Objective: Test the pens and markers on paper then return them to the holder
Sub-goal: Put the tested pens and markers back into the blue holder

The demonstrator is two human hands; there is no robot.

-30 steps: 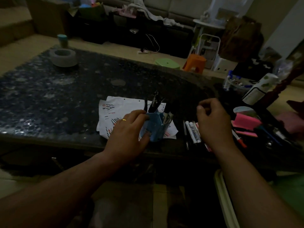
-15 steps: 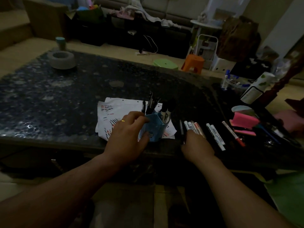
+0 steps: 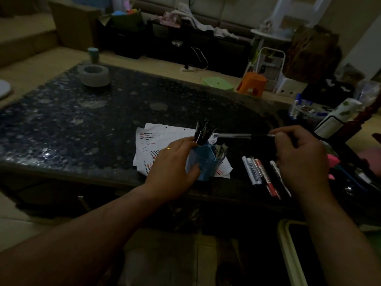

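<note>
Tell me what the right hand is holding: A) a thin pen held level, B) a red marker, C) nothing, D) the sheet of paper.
A: the right hand pinches a thin pen that lies level, pointing toward the blue holder, which the left hand grips.

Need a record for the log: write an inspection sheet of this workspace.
Surface: dark speckled table, dim light.
Job's things: blue holder with pens stands on paper; markers lie right of it.
Clutter: tape roll far left; pink notes at right.
Grips: left hand holds holder; right hand pinches a pen, held level.
Cables: white cable on floor beyond table.
Surroundings: orange stool, sofa.
</note>
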